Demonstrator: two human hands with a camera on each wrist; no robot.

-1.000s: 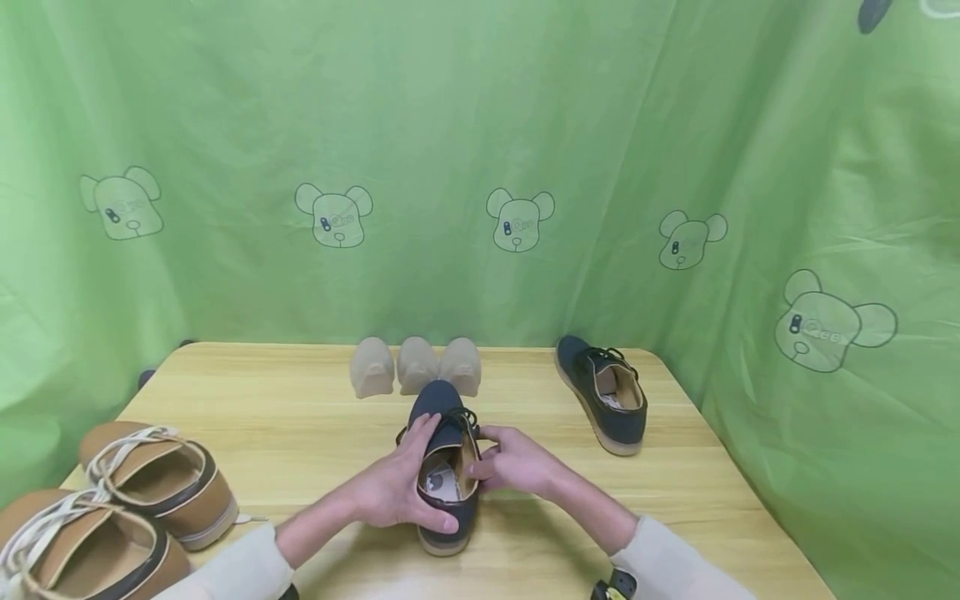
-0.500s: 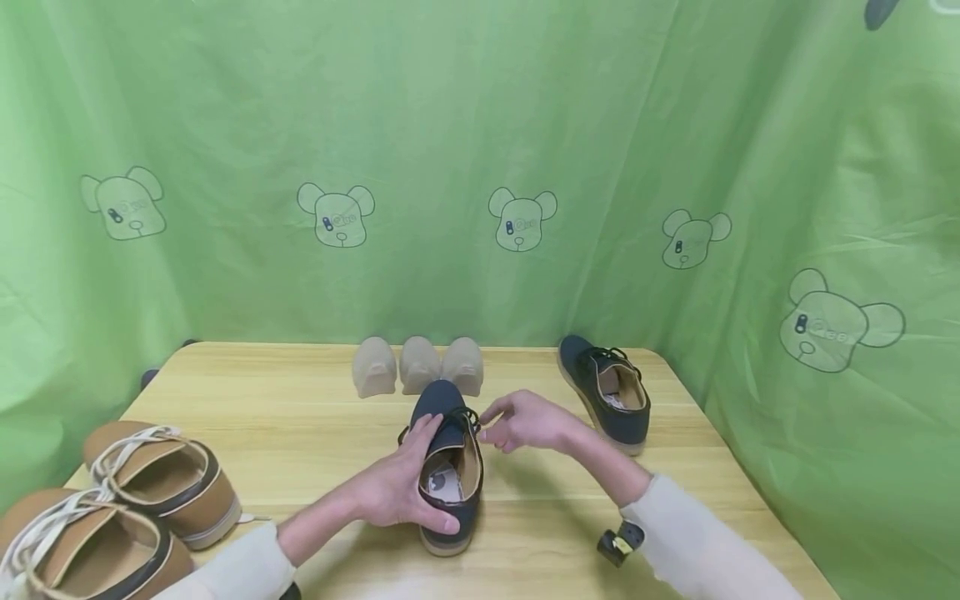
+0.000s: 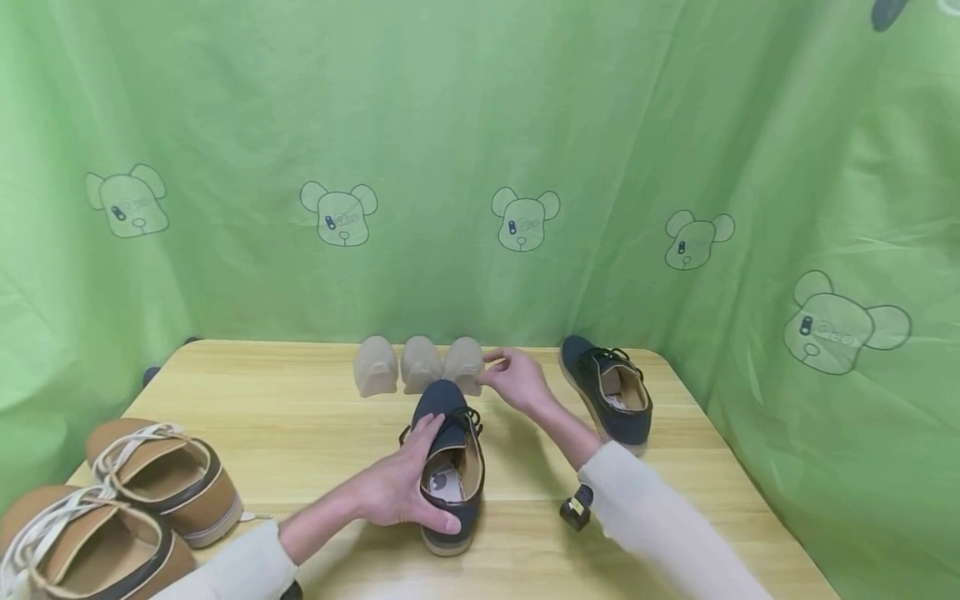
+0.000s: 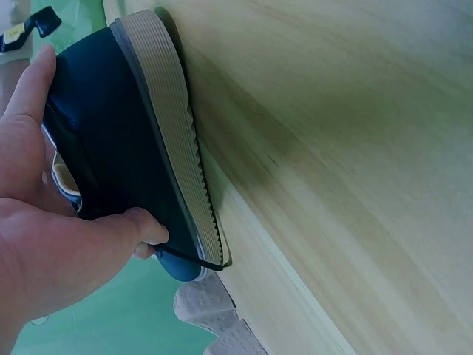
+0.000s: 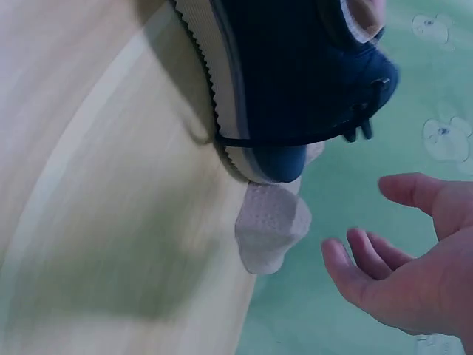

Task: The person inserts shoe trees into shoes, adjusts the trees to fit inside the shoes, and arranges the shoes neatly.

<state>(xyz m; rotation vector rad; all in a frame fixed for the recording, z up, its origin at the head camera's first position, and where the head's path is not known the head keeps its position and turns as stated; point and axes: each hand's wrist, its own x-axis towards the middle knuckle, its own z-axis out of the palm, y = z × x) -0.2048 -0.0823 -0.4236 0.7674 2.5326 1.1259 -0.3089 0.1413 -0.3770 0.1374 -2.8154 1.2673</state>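
Observation:
My left hand (image 3: 397,492) grips a navy lace-up shoe (image 3: 441,398) at the middle of the table, its toe pointing away. The thumb lies across the heel and the fingers rest along the side near the black laces; the left wrist view shows the shoe (image 4: 111,126) upright on its ribbed beige sole. Beyond the toe stand three grey-beige moulded shoe inserts in a row. My right hand (image 3: 517,383) is beside the rightmost insert (image 3: 462,358). In the right wrist view, this hand (image 5: 414,274) has its thumb and fingers spread apart, with nothing between them.
A matching navy shoe (image 3: 626,421) stands at the back right. Two tan shoes with white laces, a farther one (image 3: 206,492) and a nearer one (image 3: 161,562), sit at the left edge. A green curtain (image 3: 435,108) encloses the wooden table (image 3: 330,433).
My right hand has left the side of the navy shoe's opening and moved forward to the rightmost insert. The left hand and the shoe have stayed in place.

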